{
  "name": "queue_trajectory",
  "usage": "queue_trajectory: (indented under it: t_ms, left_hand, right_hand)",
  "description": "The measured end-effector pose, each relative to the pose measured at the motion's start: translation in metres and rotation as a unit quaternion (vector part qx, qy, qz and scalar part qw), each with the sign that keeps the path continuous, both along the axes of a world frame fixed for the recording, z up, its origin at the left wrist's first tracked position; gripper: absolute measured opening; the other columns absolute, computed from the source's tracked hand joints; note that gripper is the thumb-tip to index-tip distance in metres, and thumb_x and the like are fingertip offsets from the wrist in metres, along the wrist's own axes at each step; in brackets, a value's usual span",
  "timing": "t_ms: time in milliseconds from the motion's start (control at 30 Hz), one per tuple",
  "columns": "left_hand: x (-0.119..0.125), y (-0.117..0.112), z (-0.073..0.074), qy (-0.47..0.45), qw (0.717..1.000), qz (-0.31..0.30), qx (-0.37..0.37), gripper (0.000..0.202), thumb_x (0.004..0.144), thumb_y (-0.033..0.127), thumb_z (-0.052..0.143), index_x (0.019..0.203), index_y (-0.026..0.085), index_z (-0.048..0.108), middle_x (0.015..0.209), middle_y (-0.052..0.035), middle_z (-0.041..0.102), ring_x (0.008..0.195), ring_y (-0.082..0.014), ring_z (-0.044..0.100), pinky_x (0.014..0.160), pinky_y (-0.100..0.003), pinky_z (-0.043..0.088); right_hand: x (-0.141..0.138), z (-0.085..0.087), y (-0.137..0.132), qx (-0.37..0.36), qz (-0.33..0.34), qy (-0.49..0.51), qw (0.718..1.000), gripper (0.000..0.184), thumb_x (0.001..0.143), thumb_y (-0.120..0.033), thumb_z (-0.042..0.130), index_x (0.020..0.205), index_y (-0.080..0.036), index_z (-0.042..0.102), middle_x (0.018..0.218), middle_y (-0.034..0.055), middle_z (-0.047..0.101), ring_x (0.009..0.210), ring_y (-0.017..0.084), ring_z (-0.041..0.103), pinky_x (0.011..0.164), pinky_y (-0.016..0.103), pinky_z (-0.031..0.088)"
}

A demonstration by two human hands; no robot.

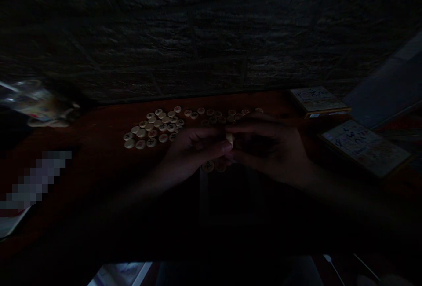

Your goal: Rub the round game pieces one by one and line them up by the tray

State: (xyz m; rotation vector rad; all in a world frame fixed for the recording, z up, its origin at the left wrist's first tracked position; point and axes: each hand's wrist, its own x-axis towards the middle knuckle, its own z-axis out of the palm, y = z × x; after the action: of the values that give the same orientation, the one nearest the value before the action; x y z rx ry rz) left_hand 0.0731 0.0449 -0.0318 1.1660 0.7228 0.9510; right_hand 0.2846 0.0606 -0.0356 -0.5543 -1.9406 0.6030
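Observation:
In dim light my left hand (194,149) and my right hand (270,145) meet over the table. Between their fingertips is a pale round Chinese chess piece (229,138), tilted on edge. Both hands are closed on it, thumbs and fingers touching it from either side. Just below the hands lie a dark-marked chess piece (207,166) and a red-marked chess piece (220,166). To the left spreads a cluster of chess pieces (152,133), some with red or black characters. More chess pieces (210,112) lie behind my hands, some partly hidden by them.
Two flat boxes, the farther box (318,97) and the nearer box (365,147), lie on the right. A clear container (29,99) stands at the far left. The brown table (108,121) meets a dark stone-like wall (198,35). A pixelated patch covers something at left.

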Motion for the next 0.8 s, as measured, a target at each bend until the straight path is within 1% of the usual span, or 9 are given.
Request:
queue_trajectory:
  t_ms: [100,267,333,400,467,567,700,800]
  left_hand:
    - [-0.0009,-0.0002,-0.0004,0.005,1.000,0.008,0.012,0.022,0.082,0.024,0.086,0.101,0.013,0.080,0.088,-0.0056,0.078,0.073,-0.0143,0.074,0.068,-0.021,0.061]
    - [-0.0025,-0.0005,-0.0009,0.027,0.999,0.014,0.021,0.025,0.083,0.024,0.086,0.106,0.015,0.080,0.095,-0.0079,0.080,0.077,-0.0163,0.075,0.070,-0.024,0.063]
    - [-0.0020,-0.0004,-0.0003,0.015,1.000,0.006,0.018,0.026,0.083,0.024,0.086,0.106,0.015,0.080,0.095,-0.0076,0.080,0.077,-0.0161,0.075,0.070,-0.024,0.063]
    - [-0.0014,-0.0001,0.0003,-0.004,1.000,-0.008,0.019,0.023,0.084,0.025,0.085,0.104,0.015,0.080,0.090,-0.0059,0.079,0.075,-0.0152,0.074,0.069,-0.023,0.063]
    - [-0.0011,0.0001,0.0008,-0.013,1.000,-0.015,0.024,0.021,0.086,0.027,0.084,0.102,0.015,0.080,0.086,-0.0048,0.077,0.072,-0.0145,0.074,0.067,-0.022,0.062]
    - [-0.0011,0.0001,0.0016,0.000,1.000,-0.008,0.022,0.021,0.085,0.027,0.084,0.101,0.014,0.080,0.084,-0.0049,0.077,0.070,-0.0144,0.073,0.065,-0.022,0.061]
    - [-0.0018,-0.0002,0.0022,0.023,0.999,0.008,0.033,0.021,0.083,0.026,0.085,0.100,0.014,0.080,0.084,-0.0051,0.078,0.071,-0.0149,0.073,0.066,-0.022,0.060]
    - [-0.0028,-0.0001,0.0011,0.034,0.998,0.016,0.042,0.022,0.082,0.024,0.086,0.101,0.015,0.081,0.086,-0.0052,0.079,0.071,-0.0148,0.073,0.066,-0.022,0.060]
  right_hand:
    - [-0.0003,0.0011,-0.0002,0.007,-0.011,-0.009,1.000,0.039,0.080,-0.020,0.088,0.117,-0.022,0.077,0.101,0.0048,0.075,0.090,0.017,0.071,0.082,0.031,0.060]
    - [0.0003,0.0006,0.0005,0.008,-0.009,-0.012,1.000,0.033,0.082,-0.020,0.085,0.115,-0.022,0.077,0.105,0.0059,0.076,0.093,0.018,0.072,0.084,0.034,0.060]
    - [0.0009,0.0001,0.0009,0.014,-0.002,-0.014,1.000,0.035,0.083,-0.018,0.084,0.117,-0.022,0.076,0.106,0.0062,0.076,0.097,0.019,0.071,0.087,0.035,0.059]
    - [0.0014,-0.0001,0.0011,0.018,0.002,-0.012,1.000,0.036,0.084,-0.017,0.083,0.119,-0.022,0.076,0.106,0.0061,0.076,0.099,0.020,0.071,0.089,0.035,0.059]
    - [0.0016,-0.0001,0.0012,0.018,0.000,-0.015,1.000,0.035,0.085,-0.018,0.082,0.119,-0.023,0.076,0.106,0.0062,0.076,0.100,0.020,0.071,0.088,0.036,0.059]
    - [0.0014,0.0004,0.0008,0.014,-0.008,-0.017,1.000,0.036,0.083,-0.019,0.084,0.118,-0.023,0.076,0.105,0.0062,0.076,0.096,0.020,0.071,0.084,0.036,0.059]
    - [0.0010,0.0015,-0.0001,0.010,-0.016,-0.020,1.000,0.041,0.080,-0.021,0.087,0.119,-0.023,0.076,0.103,0.0058,0.075,0.091,0.018,0.071,0.081,0.032,0.058]
    - [0.0011,0.0022,-0.0005,0.012,-0.010,-0.016,1.000,0.038,0.081,-0.021,0.087,0.117,-0.021,0.076,0.102,0.0063,0.075,0.091,0.018,0.071,0.080,0.032,0.059]
